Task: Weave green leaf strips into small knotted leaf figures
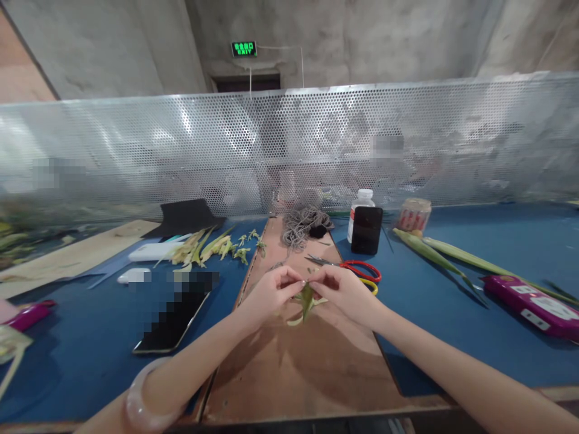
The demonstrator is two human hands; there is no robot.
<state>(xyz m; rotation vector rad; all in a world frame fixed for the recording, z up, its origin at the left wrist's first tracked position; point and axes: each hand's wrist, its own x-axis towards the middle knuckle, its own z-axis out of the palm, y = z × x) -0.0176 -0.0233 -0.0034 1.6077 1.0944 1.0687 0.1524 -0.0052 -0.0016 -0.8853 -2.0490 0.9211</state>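
Observation:
Over the brown wooden strip (pixel 307 374), my left hand (pixel 274 292) and my right hand (pixel 341 292) meet at their fingertips. Both pinch the top of a small green leaf piece (pixel 307 301), which hangs down between them. Pale leaf scraps (pixel 295 322) lie just beneath it. Scissors with red and yellow handles (pixel 367 271) rest behind my right hand. Farther back is a tangle of grey yarn (pixel 301 228). To the left, on the blue surface, lie several folded pale green leaf pieces (pixel 217 248).
A large black phone (pixel 178 316) lies beside my left forearm. At the right are a white bottle (pixel 365 196), an upright black phone (pixel 367 230), a jar (pixel 415 215), long green leaves (pixel 434 256) and a purple packet (pixel 529 307). A perforated metal screen (pixel 181 157) stands behind.

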